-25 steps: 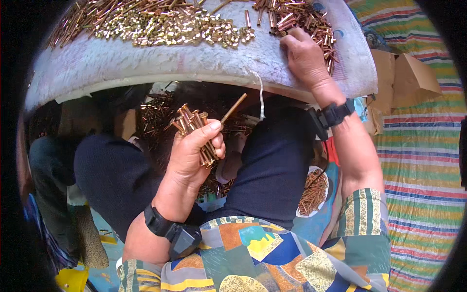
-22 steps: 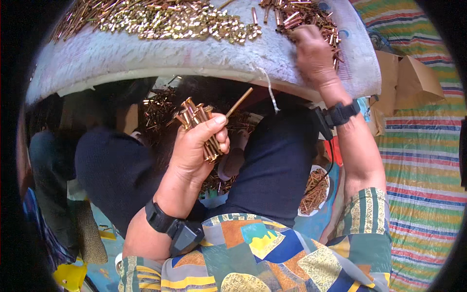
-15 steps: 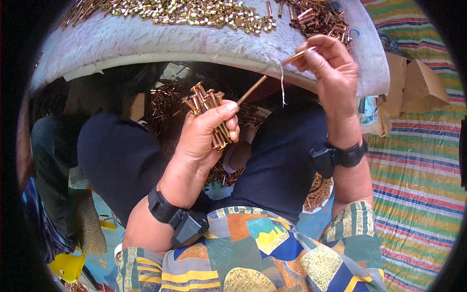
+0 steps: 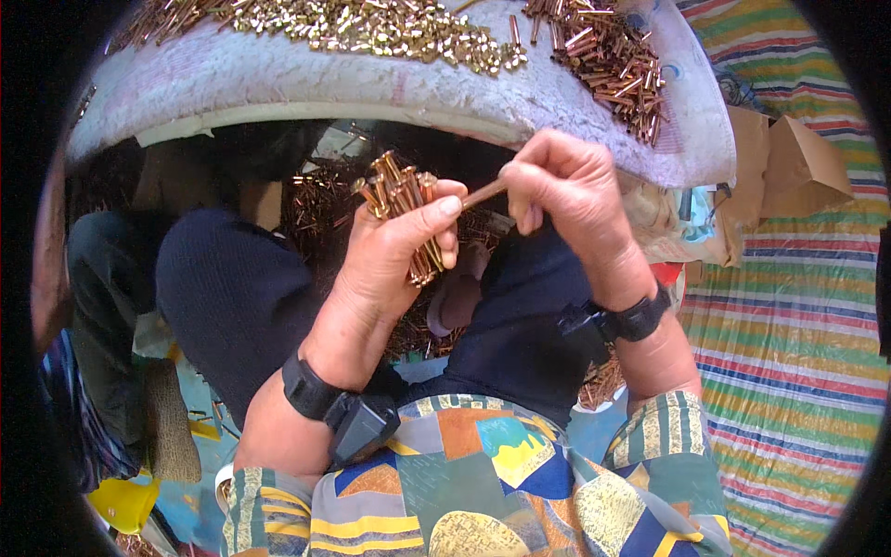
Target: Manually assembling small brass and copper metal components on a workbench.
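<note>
Brassy bolts [image 4: 386, 180] fill the left hand [image 4: 397, 239], fingers curled round them; its thumb pins 1 rod [image 4: 484, 193] toward 2 o'clock, apparently apart for the right hand [image 4: 571, 184], which pinches its outer end. Beyond, on padded cloth [image 4: 278, 97], gold pieces [image 4: 371, 30] at 12 and tubes [image 4: 624, 82] at 1 o'clock lie separate, likely against mixing.

Pale cloth-covered work surface [image 4: 306, 93]: bears, left to right, thin copper-coloured metal rods [image 4: 172, 20], small gold-coloured metal pieces [image 4: 390, 32], slim copper-coloured metal cylinders [image 4: 620, 74]. Multicoloured striped floor sheet [image 4: 780, 371]: bears brown cardboard box [image 4: 806, 172].

The right fingers [image 4: 531, 184] hide the thin rod's [image 4: 484, 194] outer end.
</note>
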### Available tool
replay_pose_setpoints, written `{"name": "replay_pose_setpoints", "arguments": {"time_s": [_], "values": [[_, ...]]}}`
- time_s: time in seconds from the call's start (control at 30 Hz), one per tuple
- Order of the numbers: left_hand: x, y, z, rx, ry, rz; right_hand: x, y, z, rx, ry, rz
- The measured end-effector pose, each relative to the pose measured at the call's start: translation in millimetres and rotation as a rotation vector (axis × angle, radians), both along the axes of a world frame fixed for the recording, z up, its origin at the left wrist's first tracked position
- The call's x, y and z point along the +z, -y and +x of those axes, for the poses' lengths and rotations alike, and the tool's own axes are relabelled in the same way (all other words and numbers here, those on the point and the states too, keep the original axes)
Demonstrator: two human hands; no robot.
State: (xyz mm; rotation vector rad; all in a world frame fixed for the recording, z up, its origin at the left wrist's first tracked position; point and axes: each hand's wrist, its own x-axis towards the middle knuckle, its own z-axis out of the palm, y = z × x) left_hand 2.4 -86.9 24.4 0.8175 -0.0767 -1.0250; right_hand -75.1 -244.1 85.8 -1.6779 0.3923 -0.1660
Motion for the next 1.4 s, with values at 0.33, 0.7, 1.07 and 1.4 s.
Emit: {"name": "replay_pose_setpoints", "arguments": {"time_s": [0.33,0.7,1.07,1.4], "values": [[1.4,-5.4,-0.7,-0.037,-0.034,-0.033,-3.1,54.2,36.0,-0.193,0.148,-0.503],[3.1,-4.4,3.2,-0.023,-0.108,-0.038,-28.2,102.5,82.9,-0.208,-0.008,-1.321],[-2.2,-5.6,3.9,-0.018,-0.077,-0.048,16.6,29.2,10.1,0.074,0.065,-0.283],[-0.8,-2.6,1.7,-0.053,-0.053,-0.045,5.8,13.1,-6.2,0.097,0.242,-0.215]]}}
